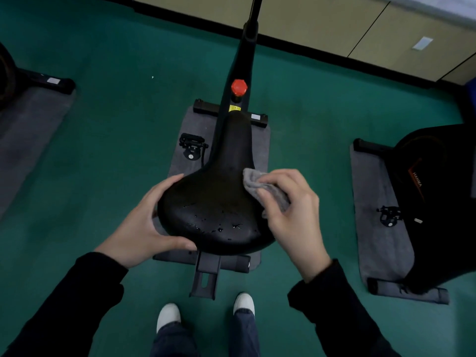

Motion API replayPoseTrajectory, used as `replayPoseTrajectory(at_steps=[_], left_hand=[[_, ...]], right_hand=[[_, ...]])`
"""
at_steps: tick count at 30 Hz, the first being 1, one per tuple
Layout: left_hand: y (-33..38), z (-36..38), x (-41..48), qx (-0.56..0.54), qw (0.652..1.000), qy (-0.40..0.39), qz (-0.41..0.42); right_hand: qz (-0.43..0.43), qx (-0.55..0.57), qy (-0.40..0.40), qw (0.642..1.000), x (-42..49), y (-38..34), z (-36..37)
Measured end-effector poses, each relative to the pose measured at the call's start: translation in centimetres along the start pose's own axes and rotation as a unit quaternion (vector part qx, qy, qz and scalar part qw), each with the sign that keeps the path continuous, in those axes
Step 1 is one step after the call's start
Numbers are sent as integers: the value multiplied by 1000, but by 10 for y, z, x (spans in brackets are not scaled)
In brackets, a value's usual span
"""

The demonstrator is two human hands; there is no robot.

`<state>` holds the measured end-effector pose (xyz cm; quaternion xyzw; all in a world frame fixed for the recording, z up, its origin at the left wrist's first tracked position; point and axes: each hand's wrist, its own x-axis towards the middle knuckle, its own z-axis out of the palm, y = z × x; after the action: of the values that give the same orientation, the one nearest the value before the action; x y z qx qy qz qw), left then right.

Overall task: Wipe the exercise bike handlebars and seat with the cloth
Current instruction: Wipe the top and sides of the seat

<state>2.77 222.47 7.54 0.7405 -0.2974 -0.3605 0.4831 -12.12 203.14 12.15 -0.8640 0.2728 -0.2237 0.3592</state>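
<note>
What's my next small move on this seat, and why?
Probably sweep the cloth with your right hand toward you, across the wide rear of the seat: droplets sit there unwiped, and your left hand steadies the other side.

Can see only the far corner of the cloth (253, 181) past the right hand (291, 210), with the remainder buried under its curled fingers. Cannot make out the left rim of the seat (219, 202) beneath the gripping left hand (144, 222). Lose the post (253, 11) at the far edge. Cannot read the yellow label (234, 108) — too small. Get only a sliver of the left neighbouring bike (10, 73) and part of the right neighbouring bike (438, 189) — both cut by the picture's sides. Cannot read the lettering (417, 179) on the latter.
</note>
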Motion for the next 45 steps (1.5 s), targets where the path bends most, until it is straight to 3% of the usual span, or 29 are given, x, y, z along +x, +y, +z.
replayPoseTrajectory(at_steps=[4, 10, 15, 17, 21, 27, 35, 38, 42, 44, 45], left_hand=[[-2, 1, 0, -8, 1000, -3, -6], [-2, 0, -1, -17, 1000, -4, -12], [0, 1, -1, -17, 1000, -4, -8], [1, 2, -1, -19, 1000, -4, -4], [-1, 1, -1, -18, 1000, -3, -1], [-2, 1, 0, -23, 1000, -1, -1], [-3, 2, -1, -19, 1000, -4, 4], [-5, 1, 0, -17, 1000, -3, 9], [-5, 1, 0, -22, 1000, -1, 14], [-6, 2, 0, -23, 1000, -1, 14], [-7, 2, 0, -24, 1000, -3, 14]], right_hand=[[-56, 17, -3, 998, -35, 1, -1], [66, 34, 81, 994, -16, 19, -4], [35, 45, 131, 990, -50, 19, 3], [63, 60, 152, 985, -51, 26, 5], [223, 205, 220, 927, -42, 32, 19], [217, 209, 290, 908, -66, 28, 37], [261, 252, 371, 855, -80, 12, 58], [319, 310, 400, 802, -73, 10, 63], [386, 462, 427, 674, -63, 4, 64], [393, 461, 434, 667, -69, -6, 70], [384, 429, 439, 690, -74, -12, 74]])
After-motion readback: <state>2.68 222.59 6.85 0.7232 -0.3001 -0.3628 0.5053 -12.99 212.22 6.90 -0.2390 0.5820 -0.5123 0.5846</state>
